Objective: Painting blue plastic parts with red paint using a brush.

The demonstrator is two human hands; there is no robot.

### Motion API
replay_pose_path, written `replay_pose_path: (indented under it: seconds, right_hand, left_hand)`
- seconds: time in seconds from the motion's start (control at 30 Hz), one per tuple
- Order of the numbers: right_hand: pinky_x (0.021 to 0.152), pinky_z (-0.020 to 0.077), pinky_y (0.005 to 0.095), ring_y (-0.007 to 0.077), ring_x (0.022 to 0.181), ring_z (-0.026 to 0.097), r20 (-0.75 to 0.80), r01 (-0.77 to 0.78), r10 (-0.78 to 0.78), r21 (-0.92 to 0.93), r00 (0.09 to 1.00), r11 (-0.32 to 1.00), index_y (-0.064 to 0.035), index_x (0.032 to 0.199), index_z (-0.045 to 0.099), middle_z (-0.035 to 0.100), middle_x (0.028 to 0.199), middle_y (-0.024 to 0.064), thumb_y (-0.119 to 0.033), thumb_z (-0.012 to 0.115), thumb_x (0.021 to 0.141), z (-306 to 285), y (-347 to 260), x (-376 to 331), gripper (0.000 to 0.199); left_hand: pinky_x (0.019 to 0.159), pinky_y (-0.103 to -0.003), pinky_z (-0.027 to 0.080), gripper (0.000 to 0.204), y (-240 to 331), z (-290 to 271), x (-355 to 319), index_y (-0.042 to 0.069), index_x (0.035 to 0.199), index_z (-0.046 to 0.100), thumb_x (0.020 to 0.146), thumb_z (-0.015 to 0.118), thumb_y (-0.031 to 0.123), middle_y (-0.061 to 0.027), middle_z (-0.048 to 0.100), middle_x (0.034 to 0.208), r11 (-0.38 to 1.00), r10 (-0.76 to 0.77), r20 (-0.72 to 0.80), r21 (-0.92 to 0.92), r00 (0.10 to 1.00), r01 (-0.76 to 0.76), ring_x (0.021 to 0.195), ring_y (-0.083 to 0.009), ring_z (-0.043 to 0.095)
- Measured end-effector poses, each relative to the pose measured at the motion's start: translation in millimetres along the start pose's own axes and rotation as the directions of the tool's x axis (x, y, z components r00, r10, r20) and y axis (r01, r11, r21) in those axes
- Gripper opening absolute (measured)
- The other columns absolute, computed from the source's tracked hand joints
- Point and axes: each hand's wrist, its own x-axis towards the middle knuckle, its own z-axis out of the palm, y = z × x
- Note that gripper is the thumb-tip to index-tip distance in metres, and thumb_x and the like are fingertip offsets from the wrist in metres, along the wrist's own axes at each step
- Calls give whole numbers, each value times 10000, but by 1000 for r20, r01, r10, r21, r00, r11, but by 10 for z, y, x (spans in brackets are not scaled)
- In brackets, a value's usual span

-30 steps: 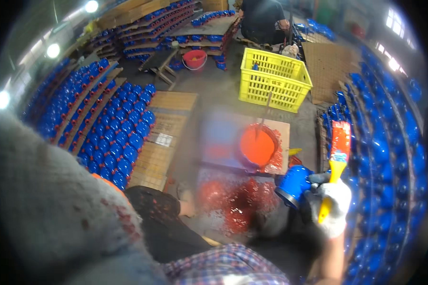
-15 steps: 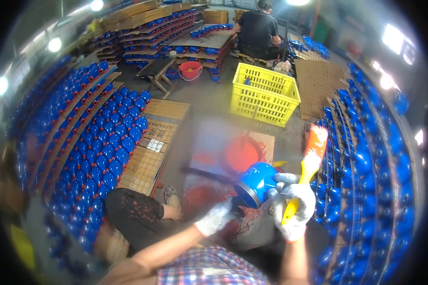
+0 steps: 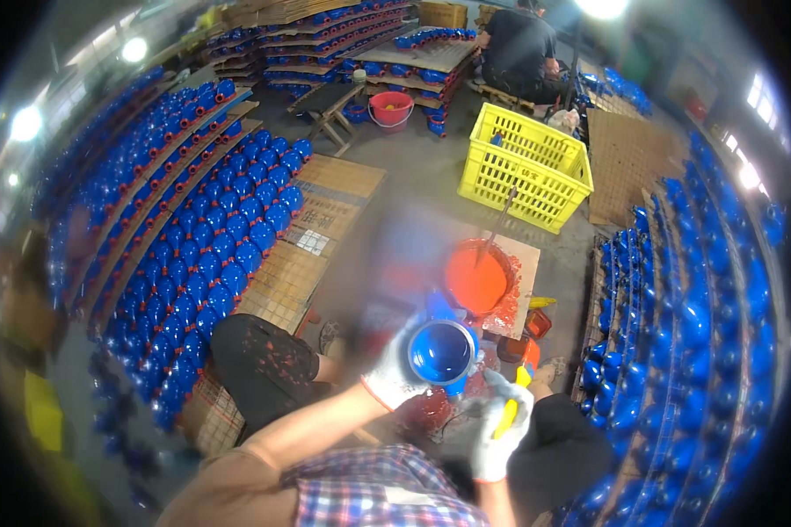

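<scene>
My left hand [image 3: 394, 367], in a white glove, grips a glossy blue hollow metal part [image 3: 441, 351] by its side. The round open mouth of the part faces up toward me, with a bare-looking rim. My right hand [image 3: 504, 429], also gloved, is closed around the yellow handle of a paintbrush [image 3: 507, 416]. The brush's red-coated head points away from me, to the right of the blue part and apart from its rim. Beyond both hands stands a round pot of orange-red paint [image 3: 476, 270], with a thin rod [image 3: 506, 213] rising out of it.
A paint-spattered board [image 3: 526, 263] lies under the pot. Farther off are a yellow crate [image 3: 527, 189], a red bucket [image 3: 390, 111] and a small stool [image 3: 330, 110]. Racks of blue parts [image 3: 211, 237] line the left, with more stacked right [image 3: 703, 334]. A person [image 3: 520, 53] sits at the back.
My left hand has taken hold of the blue part, which has turned mouth-up and moved nearer me. My right hand has come away from it and lowered, tipping the brush head down and away.
</scene>
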Motion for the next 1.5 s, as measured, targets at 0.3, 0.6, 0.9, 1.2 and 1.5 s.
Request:
replay_pose_path:
  seconds: [0.3,0.6,0.9,1.2,1.5]
  right_hand:
    - [528,472,209,94,700,571,90,-412,476,654,875,635,-114,1210,517,616,913,73,-592,421,922,-548,320,291,565]
    - [569,456,213,86,659,531,-169,-370,424,277,890,887,-29,1153,547,582,848,36,-265,585,938,-526,142,403,321]
    - [591,453,365,243,720,586,142,30,52,-518,988,855,24,993,599,613,804,153,-223,533,942,-313,-7,1002,261]
    - [620,468,401,342,706,610,472,478,-194,-615,860,627,9,945,578,611,758,180,-191,556,923,-207,174,1025,202]
    - [597,460,350,299,698,606,409,349,-122,-544,904,763,-8,945,600,619,799,142,-29,587,872,-188,-319,708,78]
  left_hand:
    - [972,-606,403,721,127,-138,-328,41,1392,359,892,423,556,-250,441,1364,964,42,-284,264,958,36,1182,-481,477]
    - [911,-375,506,689,390,-262,-362,43,1362,391,811,683,336,-137,539,1262,733,-52,-293,638,955,236,1104,-233,573]
    - [595,-374,521,677,331,507,-330,46,1210,523,668,752,382,-146,582,903,-894,-167,59,413,984,-176,787,-270,606]
    - [515,-355,496,570,217,456,-272,50,1144,551,670,726,314,-143,540,931,-924,-378,139,-4,915,-381,731,-232,557]
    - [600,-422,533,619,277,695,-134,63,1177,521,663,710,354,-151,554,967,-908,-358,-94,265,929,-323,828,-297,621]
